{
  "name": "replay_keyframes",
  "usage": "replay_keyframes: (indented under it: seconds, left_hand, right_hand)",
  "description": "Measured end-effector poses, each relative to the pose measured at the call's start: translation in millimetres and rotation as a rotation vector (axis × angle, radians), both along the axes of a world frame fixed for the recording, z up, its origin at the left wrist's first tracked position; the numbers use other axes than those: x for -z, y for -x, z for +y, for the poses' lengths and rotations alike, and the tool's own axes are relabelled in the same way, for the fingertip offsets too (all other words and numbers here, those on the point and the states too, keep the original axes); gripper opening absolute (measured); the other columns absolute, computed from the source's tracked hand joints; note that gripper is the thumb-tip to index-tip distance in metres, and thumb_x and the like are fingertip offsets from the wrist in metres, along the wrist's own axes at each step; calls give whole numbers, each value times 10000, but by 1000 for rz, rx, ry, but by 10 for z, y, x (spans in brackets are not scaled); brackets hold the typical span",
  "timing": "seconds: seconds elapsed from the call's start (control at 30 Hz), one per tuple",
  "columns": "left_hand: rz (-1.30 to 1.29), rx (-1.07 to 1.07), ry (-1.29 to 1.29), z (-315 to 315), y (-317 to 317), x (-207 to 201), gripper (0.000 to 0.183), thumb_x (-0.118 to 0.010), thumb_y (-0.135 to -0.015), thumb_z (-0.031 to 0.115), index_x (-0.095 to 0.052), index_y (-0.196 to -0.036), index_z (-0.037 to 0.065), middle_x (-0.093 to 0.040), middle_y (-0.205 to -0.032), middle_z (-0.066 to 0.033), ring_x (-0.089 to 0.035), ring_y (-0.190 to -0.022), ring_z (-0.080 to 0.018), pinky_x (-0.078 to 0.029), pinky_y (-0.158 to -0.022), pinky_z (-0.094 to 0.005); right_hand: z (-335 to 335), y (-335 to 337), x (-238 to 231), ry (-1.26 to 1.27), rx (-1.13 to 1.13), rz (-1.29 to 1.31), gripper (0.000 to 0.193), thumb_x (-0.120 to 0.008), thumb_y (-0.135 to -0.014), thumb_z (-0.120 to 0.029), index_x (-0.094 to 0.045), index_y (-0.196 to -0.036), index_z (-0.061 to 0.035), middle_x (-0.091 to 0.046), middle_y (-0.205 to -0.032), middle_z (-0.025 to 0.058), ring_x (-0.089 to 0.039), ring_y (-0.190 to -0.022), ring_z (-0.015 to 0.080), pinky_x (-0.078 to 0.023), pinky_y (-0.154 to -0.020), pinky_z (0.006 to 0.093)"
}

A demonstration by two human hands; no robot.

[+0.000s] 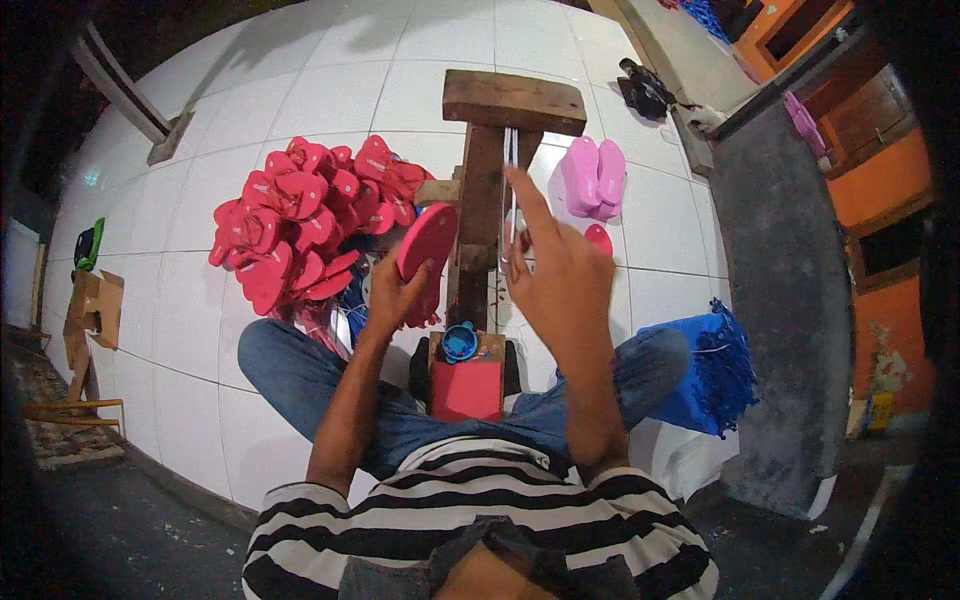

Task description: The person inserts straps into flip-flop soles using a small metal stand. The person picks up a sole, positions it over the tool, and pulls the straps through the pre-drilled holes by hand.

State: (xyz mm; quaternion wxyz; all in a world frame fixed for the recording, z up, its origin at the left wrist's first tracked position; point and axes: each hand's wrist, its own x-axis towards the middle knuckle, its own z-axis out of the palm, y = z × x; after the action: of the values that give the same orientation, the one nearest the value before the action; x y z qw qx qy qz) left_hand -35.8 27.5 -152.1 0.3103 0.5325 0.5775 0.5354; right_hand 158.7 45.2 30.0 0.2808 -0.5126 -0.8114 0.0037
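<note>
My left hand [392, 290] grips a red flip-flop sole [428, 240] by its lower part, tilted upright. Close to the wooden post, my right hand [565, 270] has its index finger stretched forward and its other fingers curled around a long, thin metal rod [511, 160]. The rod's upper part lies over the wooden stand [480, 190], which has a thick crosspiece [513, 100] on top. Between my legs, a small blue cup [459, 342] rests at the stand's base, just beyond a red pad [466, 391].
A large heap of red flip-flops [300, 215] lies to the left. Lilac soles [593, 178] sit right of the stand. Blue straps [710, 365] are piled beside my right knee. Torn cardboard [95, 310] lies far left, and a black bag [645, 90] far right.
</note>
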Motion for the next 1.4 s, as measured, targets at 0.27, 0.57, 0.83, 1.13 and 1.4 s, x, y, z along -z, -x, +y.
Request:
replay_keyframes:
  seconds: [0.27, 0.57, 0.83, 1.13, 1.4]
  left_hand:
    - [60, -21, -51, -38, -29, 24, 367, -672, -821, 118, -558, -1150, -2, -658, -974, -128, -631, -880, -177, -498, -768, -314]
    - [-38, 71, 9, -64, -69, -58, 386, -681, -829, 106, -525, -1164, -7, -641, -1008, -127, -620, -911, -164, -499, -801, -301]
    - [-153, -78, -71, -89, -35, -292, 392, -678, -816, 68, -514, -1167, 5, -614, -1040, -90, -588, -943, -152, -479, -830, -286]
    - [-331, 283, -227, -291, -132, -695, 352, -642, -680, -38, -516, -997, 48, -582, -1057, -126, -542, -1029, -219, -413, -936, -342]
    - [58, 457, -614, -201, -254, -1250, 318, -706, -660, 71, -571, -948, 77, -598, -1000, -103, -558, -984, -273, -368, -962, -483]
  right_hand:
    - [-312, -200, 67, 72, -286, 285, 482, -653, -786, -83, -557, -1248, -181, -582, -585, 64, -553, -480, 195, -428, -480, 329]
    - [-171, -127, 206, 36, -316, 436, 487, -625, -807, -57, -509, -1276, -114, -609, -652, 28, -552, -512, 125, -432, -497, 258]
    - [719, 8, 1395, 312, -189, 905, 630, -554, -861, -93, -269, -1420, -43, -341, -1397, 175, -363, -1277, 283, -377, -993, 370]
    - [-164, -167, 955, 506, -436, 1008, 476, -631, -798, -70, -517, -1261, -65, -439, -1368, 145, -392, -1282, 294, -311, -1067, 417]
    - [-301, -254, 509, -136, -453, 604, 337, -703, -713, -66, -644, -1044, -90, -638, -1057, 83, -614, -1000, 277, -510, -873, 376]
